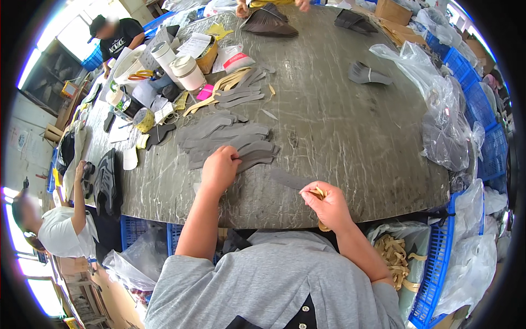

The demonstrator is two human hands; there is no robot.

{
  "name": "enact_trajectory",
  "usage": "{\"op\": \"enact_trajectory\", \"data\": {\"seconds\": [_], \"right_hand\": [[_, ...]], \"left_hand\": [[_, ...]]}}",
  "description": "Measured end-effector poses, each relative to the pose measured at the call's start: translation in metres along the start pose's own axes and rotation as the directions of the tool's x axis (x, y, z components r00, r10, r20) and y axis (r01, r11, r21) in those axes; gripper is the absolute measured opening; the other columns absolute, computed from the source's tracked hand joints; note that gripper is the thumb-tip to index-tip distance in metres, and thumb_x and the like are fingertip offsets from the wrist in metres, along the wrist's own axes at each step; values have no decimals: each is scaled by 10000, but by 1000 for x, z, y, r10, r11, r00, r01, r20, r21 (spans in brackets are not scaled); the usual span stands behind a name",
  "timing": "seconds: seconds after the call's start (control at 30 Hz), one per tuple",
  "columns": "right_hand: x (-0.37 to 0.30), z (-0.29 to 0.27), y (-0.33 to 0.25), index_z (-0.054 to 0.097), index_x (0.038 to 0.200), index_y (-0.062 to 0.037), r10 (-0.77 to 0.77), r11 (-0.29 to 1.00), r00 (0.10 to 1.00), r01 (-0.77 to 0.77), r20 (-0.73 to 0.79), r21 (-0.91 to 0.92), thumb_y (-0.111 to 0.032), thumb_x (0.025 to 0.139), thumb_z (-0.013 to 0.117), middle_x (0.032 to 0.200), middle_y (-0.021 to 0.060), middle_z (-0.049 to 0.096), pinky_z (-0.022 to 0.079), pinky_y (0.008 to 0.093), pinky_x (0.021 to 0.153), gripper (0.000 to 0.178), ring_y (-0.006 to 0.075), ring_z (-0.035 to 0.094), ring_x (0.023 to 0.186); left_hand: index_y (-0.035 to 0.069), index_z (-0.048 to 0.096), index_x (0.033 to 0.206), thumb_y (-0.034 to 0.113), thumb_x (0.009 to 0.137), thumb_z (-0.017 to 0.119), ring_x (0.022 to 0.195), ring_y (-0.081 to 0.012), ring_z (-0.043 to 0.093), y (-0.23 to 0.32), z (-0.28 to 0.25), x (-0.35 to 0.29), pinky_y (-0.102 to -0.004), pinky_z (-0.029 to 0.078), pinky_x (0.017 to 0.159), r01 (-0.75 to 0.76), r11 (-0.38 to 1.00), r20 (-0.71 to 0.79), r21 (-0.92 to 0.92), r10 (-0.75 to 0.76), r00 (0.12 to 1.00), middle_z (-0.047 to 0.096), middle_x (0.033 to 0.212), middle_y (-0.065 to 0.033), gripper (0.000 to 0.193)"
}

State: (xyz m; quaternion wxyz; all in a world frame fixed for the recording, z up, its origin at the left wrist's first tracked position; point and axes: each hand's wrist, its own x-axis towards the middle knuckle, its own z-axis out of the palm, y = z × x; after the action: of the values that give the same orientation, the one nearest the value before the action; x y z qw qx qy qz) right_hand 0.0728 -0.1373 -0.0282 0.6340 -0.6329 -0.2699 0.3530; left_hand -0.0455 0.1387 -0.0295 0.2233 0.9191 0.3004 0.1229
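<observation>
– Two hands to log. Left hand (219, 170): palm down on the near edge of the fanned grey cut pieces (230, 145), fingers curled over the top ones, pressing rather than gripping.
– And the right hand (327, 205)?
– Fingers pinched shut on a tan strip (319, 193), right at the tip of a single grey piece (290, 179). Lies flat on the counter (339, 131), near the front edge, just apart from the stack.
– Step in hand?
– Judged as peeling or parting the tan strip from that single piece; not yet clear of it.
– Requirement for the next move?
– Probably a steady pull along the piece, with the piece kept flat. Also somewhere for the strip: bag of tan strips (397, 255) below the counter edge, beside the right forearm.
– Elsewhere?
– White canisters (183, 68) and tape roll (143, 118) far left, well apart from both hands.
</observation>
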Motion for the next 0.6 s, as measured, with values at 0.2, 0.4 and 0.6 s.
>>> {"op": "enact_trajectory", "data": {"seconds": [0.2, 0.4, 0.6], "right_hand": [[19, 2, -14, 661, 1022, 0, 99, 984, 993, -88, -65, 157, -155, 928, 688, 823, 34, 640, 393, 197, 557, 183, 45, 492, 641], [22, -2, -25, 635, 943, -3, 115, 836, 988, -151, 101, 528, -173, 935, 684, 799, 67, 639, 373, 212, 505, 176, 63, 468, 576], [7, -3, -23, 624, 899, -31, 114, 850, 993, -77, -38, 521, -134, 935, 673, 709, 23, 582, 378, 218, 497, 120, 68, 480, 566]], "left_hand": [[30, 665, 937, 72, 791, 725, 677, -189, 601, 31, -40, -7, -333, 481, 648, 28, 958, 224, -284, 38, 974, 654, 757, -91, 163], [4, 655, 902, 52, 826, 724, 672, -68, 512, 58, -35, -14, -254, 436, 610, 140, 824, 433, -549, 138, 891, 601, 713, -12, 113], [-4, 672, 899, 125, 780, 802, 651, -171, 588, 108, -19, -31, -303, 471, 578, -270, 782, 74, -561, 373, 925, 625, 816, -88, 219]]}}
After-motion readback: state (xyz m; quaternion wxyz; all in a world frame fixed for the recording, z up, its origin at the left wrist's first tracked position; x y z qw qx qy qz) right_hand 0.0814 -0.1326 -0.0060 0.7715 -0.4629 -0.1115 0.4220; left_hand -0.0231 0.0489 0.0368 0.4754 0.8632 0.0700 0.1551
